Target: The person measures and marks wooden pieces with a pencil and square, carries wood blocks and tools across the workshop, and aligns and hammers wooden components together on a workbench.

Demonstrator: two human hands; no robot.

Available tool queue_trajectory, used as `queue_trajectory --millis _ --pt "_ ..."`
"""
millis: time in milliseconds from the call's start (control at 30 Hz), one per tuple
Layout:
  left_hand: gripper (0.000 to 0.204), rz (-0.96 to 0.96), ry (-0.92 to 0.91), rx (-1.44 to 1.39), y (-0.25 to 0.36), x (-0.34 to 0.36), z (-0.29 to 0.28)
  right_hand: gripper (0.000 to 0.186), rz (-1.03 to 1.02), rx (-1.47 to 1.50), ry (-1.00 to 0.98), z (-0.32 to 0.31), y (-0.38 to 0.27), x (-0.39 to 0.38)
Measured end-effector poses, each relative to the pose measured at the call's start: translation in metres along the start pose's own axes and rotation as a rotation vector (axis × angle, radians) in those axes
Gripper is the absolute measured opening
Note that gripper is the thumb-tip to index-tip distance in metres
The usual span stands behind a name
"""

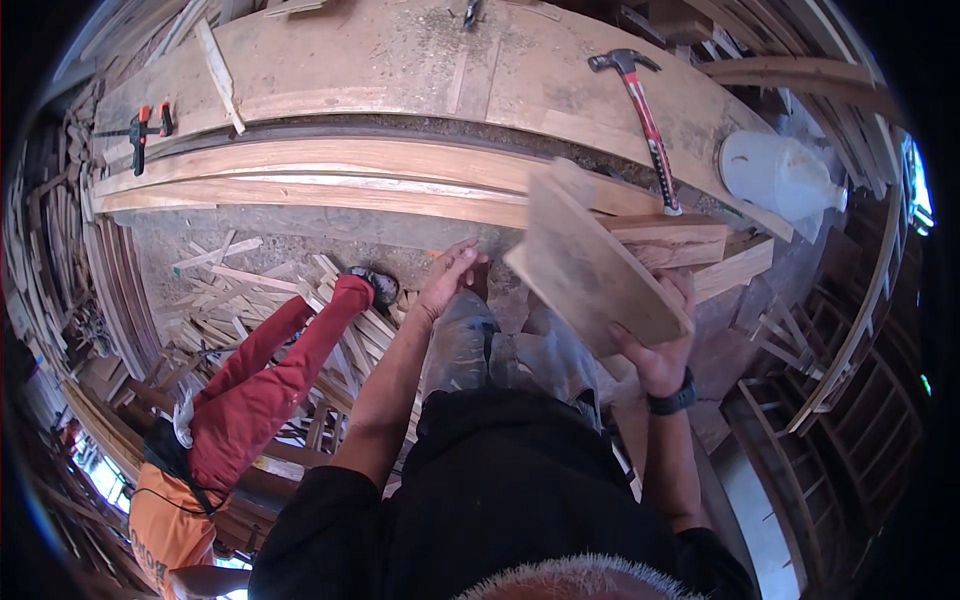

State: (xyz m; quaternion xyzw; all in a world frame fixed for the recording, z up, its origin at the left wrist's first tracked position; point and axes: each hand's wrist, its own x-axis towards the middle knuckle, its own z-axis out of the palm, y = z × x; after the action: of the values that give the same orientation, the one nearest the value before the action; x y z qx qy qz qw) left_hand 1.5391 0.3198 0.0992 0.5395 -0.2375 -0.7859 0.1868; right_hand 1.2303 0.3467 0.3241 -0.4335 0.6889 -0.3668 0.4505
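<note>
My right hand [660,350], with a dark watch on its wrist, grips a flat, light-brown wooden board [590,255] by its near end. The board slants up and to the left, its far end blurred near the long planks [330,160]. My left hand [450,280] hangs in front of my stained trousers, its fingers curled; what they hold, if anything, is hidden. A claw hammer [645,125] with a red and black handle lies on the workbench [380,60], beyond the board.
A clamp [142,135] lies at the bench's left and a white plastic jug [780,175] at its right. Wood offcuts [240,290] litter the floor. A person in red trousers [255,400] is at my left. A wooden frame [800,480] stands lower right.
</note>
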Motion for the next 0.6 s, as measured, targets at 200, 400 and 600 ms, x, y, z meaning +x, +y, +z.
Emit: queue_trajectory --millis 200,400,600 --pt "0.030 0.075 0.058 0.423 -0.069 0.007 -0.051 0.083 0.147 -0.205 0.068 -0.075 0.041 -0.064" --pt "0.032 -0.064 0.280 0.531 -0.103 -0.022 -0.058 0.091 0.452 -0.409 0.033 -0.124 0.118 -0.136" --pt "0.031 -0.213 0.189 0.999 -0.121 -0.037 -0.035 0.086 0.449 -0.273 0.095 -0.154 0.259 -0.221"
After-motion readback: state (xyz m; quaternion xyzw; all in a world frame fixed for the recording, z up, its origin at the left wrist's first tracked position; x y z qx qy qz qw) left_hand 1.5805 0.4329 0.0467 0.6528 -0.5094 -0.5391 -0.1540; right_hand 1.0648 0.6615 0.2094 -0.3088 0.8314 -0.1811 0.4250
